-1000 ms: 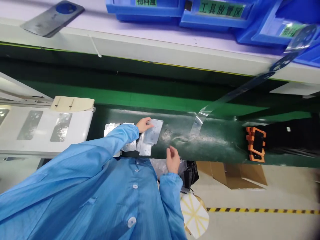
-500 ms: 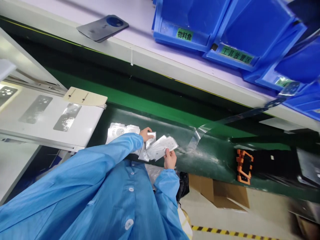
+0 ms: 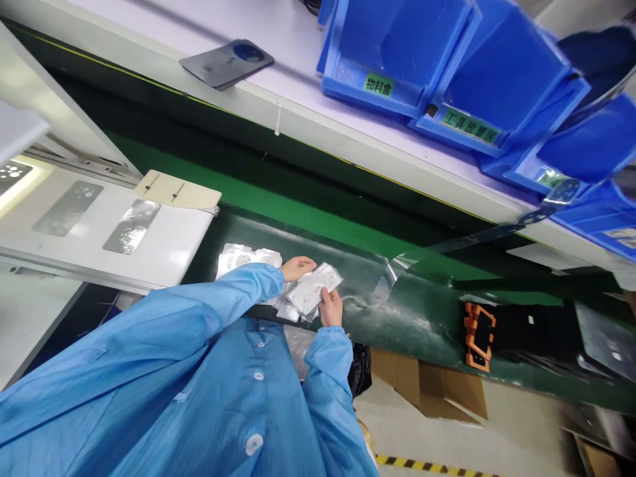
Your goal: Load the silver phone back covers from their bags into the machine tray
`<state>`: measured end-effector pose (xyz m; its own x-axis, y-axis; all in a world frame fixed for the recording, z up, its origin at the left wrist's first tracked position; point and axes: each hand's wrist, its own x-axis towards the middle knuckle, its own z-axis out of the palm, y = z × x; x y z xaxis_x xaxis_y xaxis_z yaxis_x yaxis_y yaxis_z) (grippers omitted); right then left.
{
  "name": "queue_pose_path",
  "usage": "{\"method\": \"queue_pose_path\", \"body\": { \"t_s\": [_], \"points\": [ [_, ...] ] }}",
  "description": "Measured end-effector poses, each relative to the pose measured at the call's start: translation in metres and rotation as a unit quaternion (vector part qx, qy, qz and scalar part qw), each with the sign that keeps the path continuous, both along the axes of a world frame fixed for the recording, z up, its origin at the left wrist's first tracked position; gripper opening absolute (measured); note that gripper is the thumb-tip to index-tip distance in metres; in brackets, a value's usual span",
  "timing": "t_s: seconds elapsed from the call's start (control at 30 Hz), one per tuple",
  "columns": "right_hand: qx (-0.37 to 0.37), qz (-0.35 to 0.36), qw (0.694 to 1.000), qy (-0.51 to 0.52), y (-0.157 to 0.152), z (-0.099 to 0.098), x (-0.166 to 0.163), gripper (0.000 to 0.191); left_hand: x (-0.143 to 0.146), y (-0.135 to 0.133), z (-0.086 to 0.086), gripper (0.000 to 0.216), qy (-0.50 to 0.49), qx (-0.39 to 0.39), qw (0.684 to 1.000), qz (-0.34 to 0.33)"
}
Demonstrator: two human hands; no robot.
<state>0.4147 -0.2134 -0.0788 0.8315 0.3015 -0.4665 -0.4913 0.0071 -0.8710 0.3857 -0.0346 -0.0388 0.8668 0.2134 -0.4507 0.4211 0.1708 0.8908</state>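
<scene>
Above the green bench [image 3: 362, 311], my right hand [image 3: 330, 307] pinches the lower right edge of a small stack of thin, silvery phone-back films [image 3: 312, 291] with small holes printed or cut near one end. My left hand [image 3: 298, 267] is closed at the upper left edge of the same stack, its fingertips partly hidden there. More loose films [image 3: 288, 309] lie fanned beneath the stack. Left of these, partly covered by my left sleeve, is a silvery sheet [image 3: 237, 257] with a notched outline.
A white machine [image 3: 163, 248] with two phone-back films on top stands left. A shelf [image 3: 303, 119] overhead carries a grey phone back [image 3: 227, 63] and blue bins [image 3: 380, 59]. A clear strip [image 3: 427, 252] hangs down right. Orange frames [image 3: 479, 336] lie on the bench; a cardboard box [image 3: 432, 387] sits below.
My left hand has brought its film over to the stack and now meets it at the edge. The stack, in my right hand, has shifted slightly left and is more even.
</scene>
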Motion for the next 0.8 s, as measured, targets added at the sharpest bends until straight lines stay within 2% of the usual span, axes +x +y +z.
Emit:
{"method": "queue_pose_path", "body": {
  "t_s": [0.1, 0.17, 0.23, 0.3, 0.33, 0.4, 0.47, 0.5, 0.57, 0.67, 0.73, 0.77, 0.8],
  "points": [
    [0.006, 0.122, 0.992, -0.008, 0.028, 0.036, -0.021, 0.055, -0.019, 0.015, 0.027, 0.05, 0.002, -0.091, 0.995, -0.035],
    [-0.019, 0.216, 0.976, -0.037, 0.04, 0.067, -0.041, 0.052, -0.045, 0.024, 0.047, 0.052, -0.01, -0.18, 0.983, -0.046],
    [-0.047, 0.333, 0.938, -0.083, 0.041, 0.099, -0.056, 0.044, -0.081, 0.029, 0.063, 0.048, -0.03, -0.292, 0.956, -0.023],
    [-0.069, 0.47, 0.873, -0.113, 0.037, 0.129, -0.057, 0.035, -0.124, 0.028, 0.073, 0.046, -0.041, -0.367, 0.929, 0.034],
    [-0.089, 0.484, 0.861, -0.129, 0.037, 0.141, -0.054, 0.035, -0.145, 0.026, 0.076, 0.045, -0.043, -0.394, 0.916, 0.065],
    [-0.124, 0.434, 0.874, -0.182, 0.048, 0.159, -0.043, 0.038, -0.182, 0.02, 0.078, 0.045, -0.03, -0.444, 0.889, 0.109],
    [-0.131, 0.391, 0.881, -0.232, 0.074, 0.17, -0.038, 0.038, -0.209, 0.014, 0.079, 0.047, -0.02, -0.47, 0.873, 0.133],
    [-0.122, 0.404, 0.872, -0.247, 0.092, 0.174, -0.039, 0.038, -0.219, 0.012, 0.081, 0.047, -0.025, -0.476, 0.868, 0.138],
    [-0.091, 0.495, 0.825, -0.257, 0.128, 0.182, -0.05, 0.035, -0.234, 0.008, 0.086, 0.044, -0.061, -0.485, 0.86, 0.147],
    [-0.046, 0.656, 0.708, -0.26, 0.173, 0.197, -0.076, 0.027, -0.253, 0.007, 0.096, 0.044, -0.133, -0.492, 0.846, 0.158],
    [-0.023, 0.714, 0.644, -0.274, 0.198, 0.204, -0.092, 0.025, -0.267, 0.01, 0.099, 0.045, -0.157, -0.488, 0.84, 0.176],
    [-0.015, 0.722, 0.629, -0.288, 0.211, 0.204, -0.098, 0.025, -0.275, 0.013, 0.1, 0.045, -0.163, -0.485, 0.837, 0.192],
    [-0.01, 0.716, 0.626, -0.308, 0.226, 0.2, -0.104, 0.026, -0.283, 0.016, 0.099, 0.045, -0.166, -0.481, 0.834, 0.214]
  ]
}}
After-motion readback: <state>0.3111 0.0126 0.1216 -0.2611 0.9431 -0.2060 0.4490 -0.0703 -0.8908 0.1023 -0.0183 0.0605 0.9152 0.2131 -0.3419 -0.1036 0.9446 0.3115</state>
